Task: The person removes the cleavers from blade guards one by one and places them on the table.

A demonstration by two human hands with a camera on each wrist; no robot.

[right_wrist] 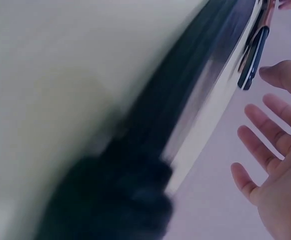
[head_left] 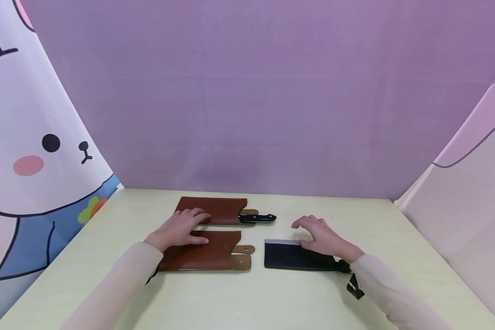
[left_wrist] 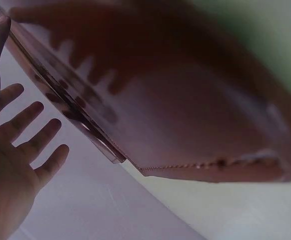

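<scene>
Both hands spread over leather sheaths and a black blade, nothing gripped

Left hand (head_left: 180, 230): fingers apart, holding nothing. Sits left of centre in the head view, thumb over the near sheath (head_left: 208, 259), fingertips over the left part of the far sheath (head_left: 218, 207); can't tell if it touches either. Both sheaths brown leather, lying flat one behind the other. Far one has a knife in it, black handle (head_left: 261, 218) sticking out right. Near one has a strap (head_left: 244, 249) at its right end.

Right hand (head_left: 323, 236): fingers apart, slightly bent, holding nothing. Right of centre, over the black cleaver-like blade (head_left: 294, 260), silver strip along its upper edge; contact can't be told. Blade lies just right of near sheath. All on the pale table (head_left: 214, 302), purple backdrop (head_left: 247, 101) filling upper frame.
</scene>
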